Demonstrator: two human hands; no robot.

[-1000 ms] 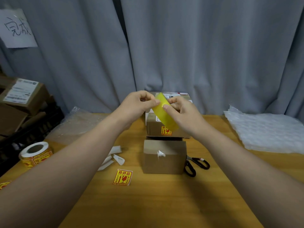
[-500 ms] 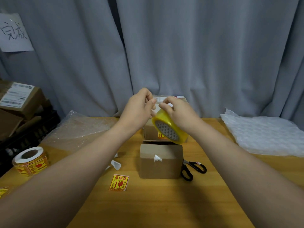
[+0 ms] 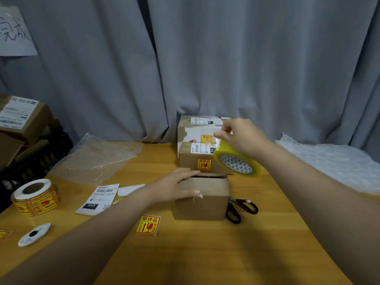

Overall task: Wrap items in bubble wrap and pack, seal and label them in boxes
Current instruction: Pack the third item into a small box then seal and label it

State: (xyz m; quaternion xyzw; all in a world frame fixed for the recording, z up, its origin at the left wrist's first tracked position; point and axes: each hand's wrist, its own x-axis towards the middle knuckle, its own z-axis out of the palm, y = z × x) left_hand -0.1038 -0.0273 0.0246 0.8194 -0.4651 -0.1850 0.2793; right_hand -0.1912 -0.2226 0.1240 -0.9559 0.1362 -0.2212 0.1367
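A small brown cardboard box (image 3: pixel 207 202) stands in the middle of the wooden table (image 3: pixel 205 254). My left hand (image 3: pixel 174 188) rests on its top left edge, fingers straight across the flap. Up and to the right of that box, my right hand (image 3: pixel 242 136) holds a yellow roll of clear tape (image 3: pixel 236 163) in the air, its fingertips pinching the tape's loose end. Behind the small box two sealed, labelled boxes (image 3: pixel 197 155) stand stacked against the curtain.
Black scissors (image 3: pixel 242 209) lie right of the box. A fragile sticker (image 3: pixel 148 225), a shipping label (image 3: pixel 98 199) and a sticker roll (image 3: pixel 35 197) lie to the left. Clear bubble wrap (image 3: pixel 96 157) lies back left, white bubble wrap (image 3: pixel 333 163) back right. More boxes (image 3: pixel 20 122) sit far left.
My left hand has let go of the tape end and come down onto the small box. My right hand has carried the tape roll to the right.
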